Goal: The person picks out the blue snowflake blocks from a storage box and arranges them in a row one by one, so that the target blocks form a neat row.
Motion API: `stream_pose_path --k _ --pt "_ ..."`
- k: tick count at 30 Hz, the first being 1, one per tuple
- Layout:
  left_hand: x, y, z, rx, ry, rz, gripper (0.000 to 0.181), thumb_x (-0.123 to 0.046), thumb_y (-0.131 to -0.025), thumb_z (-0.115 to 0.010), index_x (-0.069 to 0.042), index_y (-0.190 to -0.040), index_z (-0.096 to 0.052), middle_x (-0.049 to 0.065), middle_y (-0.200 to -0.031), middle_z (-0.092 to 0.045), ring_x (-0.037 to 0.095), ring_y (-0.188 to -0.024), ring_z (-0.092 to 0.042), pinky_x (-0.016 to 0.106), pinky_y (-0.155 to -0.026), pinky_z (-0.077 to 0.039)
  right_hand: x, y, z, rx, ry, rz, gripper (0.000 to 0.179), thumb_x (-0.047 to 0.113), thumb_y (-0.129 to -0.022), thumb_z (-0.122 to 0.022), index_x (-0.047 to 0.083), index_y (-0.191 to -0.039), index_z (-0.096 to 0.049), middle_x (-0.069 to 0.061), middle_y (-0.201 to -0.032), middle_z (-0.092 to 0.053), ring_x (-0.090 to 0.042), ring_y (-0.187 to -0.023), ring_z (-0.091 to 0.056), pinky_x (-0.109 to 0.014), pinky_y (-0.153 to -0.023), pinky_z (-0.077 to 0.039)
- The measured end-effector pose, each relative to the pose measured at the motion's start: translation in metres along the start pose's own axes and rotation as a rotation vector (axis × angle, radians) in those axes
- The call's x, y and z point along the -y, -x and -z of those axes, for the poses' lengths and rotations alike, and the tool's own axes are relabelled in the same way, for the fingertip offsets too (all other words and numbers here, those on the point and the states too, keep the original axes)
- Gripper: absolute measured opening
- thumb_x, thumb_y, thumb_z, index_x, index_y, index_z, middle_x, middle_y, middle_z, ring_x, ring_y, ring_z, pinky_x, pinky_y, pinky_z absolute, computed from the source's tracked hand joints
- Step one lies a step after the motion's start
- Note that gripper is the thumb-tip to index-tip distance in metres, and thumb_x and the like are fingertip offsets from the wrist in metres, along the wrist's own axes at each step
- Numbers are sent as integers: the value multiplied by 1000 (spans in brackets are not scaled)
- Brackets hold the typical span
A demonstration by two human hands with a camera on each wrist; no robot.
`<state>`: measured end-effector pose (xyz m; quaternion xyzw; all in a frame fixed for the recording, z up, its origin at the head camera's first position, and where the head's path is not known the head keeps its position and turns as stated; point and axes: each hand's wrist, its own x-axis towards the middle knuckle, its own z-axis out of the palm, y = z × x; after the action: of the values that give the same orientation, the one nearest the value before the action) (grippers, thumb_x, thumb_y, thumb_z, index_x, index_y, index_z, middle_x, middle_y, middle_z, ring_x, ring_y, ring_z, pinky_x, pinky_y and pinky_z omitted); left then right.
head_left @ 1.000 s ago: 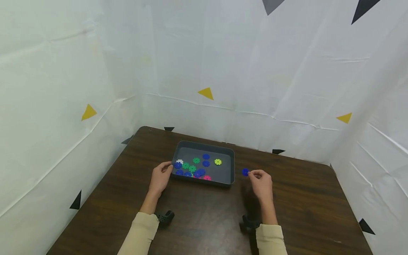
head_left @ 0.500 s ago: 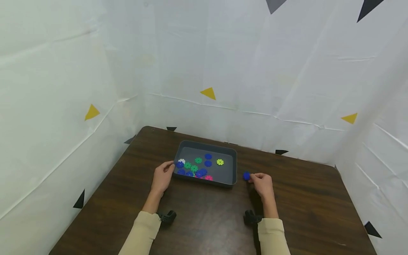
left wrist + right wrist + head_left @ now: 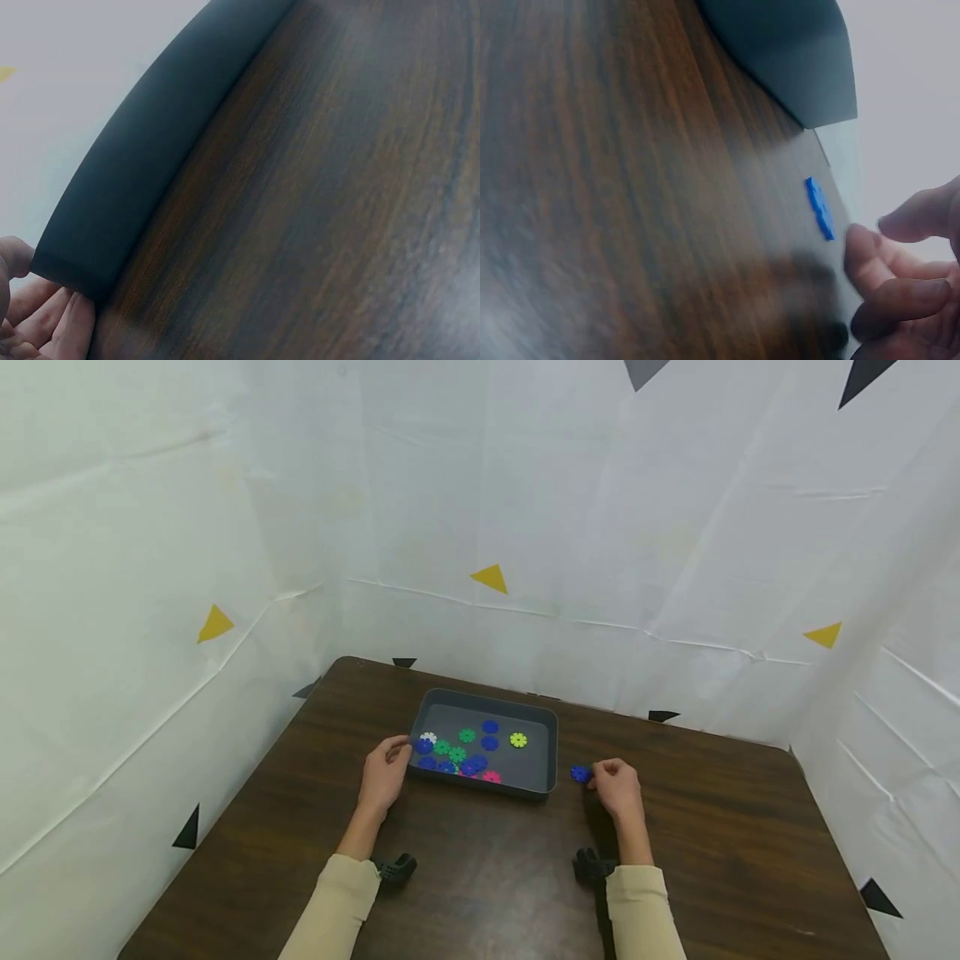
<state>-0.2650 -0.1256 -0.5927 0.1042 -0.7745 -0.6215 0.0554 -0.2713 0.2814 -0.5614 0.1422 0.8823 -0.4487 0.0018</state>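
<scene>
White sheeting [image 3: 585, 510] behind, brown table [image 3: 712, 818] below. Your L hand [image 3: 381, 779] pinches tray [image 3: 528, 766] at its L end, thumb by rim. Your R hand [image 3: 618, 789] grips nothing: fingers loosely bent, R wrist view shows gap to blue disc [image 3: 580, 774]. Disc lies on table btwn tray & R fingertips, just beside latter, well apart from L hand; other discs [image 3: 457, 754] in tray. Technique (judgement): light L pinch should steady tray; work thin disc by edge, thumb + index, wrist low.
</scene>
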Motion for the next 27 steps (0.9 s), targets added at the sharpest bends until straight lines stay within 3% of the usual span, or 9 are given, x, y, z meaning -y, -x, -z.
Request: stream_pose_path --k 4,9,13,19,23,27 --pt "0 0 -1 5 3 0 43 -28 -111 -60 -5 -148 -60 23 -148 -64 41 -143 -56 59 -120 -44 4 -1 -3 -60 -16 55 34 30 -109 -56 2 -123 -69 -15 -98 -78 -31 -98 -68 -33 -77 -46" --pt "-2 -1 -1 6 -5 -2 42 -27 -111 -59 -4 -147 -61 23 -147 -65 40 -142 -58 59 -118 -46 31 -5 -15 -89 45 179 45 50 -107 -61 10 -127 -70 -12 -109 -75 -29 -97 -68 -39 -78 -49" --pt "-1 -2 -1 10 -2 5 42 -27 -111 -59 -4 -146 -62 22 -146 -65 39 -141 -58 58 -117 -47 61 -10 -26 -25 205 287 51 53 -104 -66 14 -136 -67 -8 -117 -75 -27 -92 -69 -45 -77 -53" --pt "-1 -1 -8 -2 -3 -3 45 -28 -111 -59 -9 -152 -55 20 -144 -67 39 -139 -60 60 -115 -47 95 -25 -40 186 453 392 64 50 -100 -71 15 -152 -57 -10 -137 -73 -34 -120 -71 -62 -100 -55" --pt "-4 1 -12 -2 -14 -13 50 -29 -111 -58 -12 -157 -49 20 -145 -67 40 -138 -60 61 -114 -47 103 -34 -50 263 575 393 69 47 -99 -73 14 -156 -54 -13 -147 -66 -40 -128 -67 -65 -102 -54" --pt "-3 2 -14 -6 -26 -26 46 -27 -111 -59 -11 -154 -55 20 -144 -68 39 -138 -61 60 -115 -47 105 -38 -57 281 657 354 69 45 -98 -75 9 -154 -56 -18 -150 -63 -43 -127 -66 -65 -101 -54"
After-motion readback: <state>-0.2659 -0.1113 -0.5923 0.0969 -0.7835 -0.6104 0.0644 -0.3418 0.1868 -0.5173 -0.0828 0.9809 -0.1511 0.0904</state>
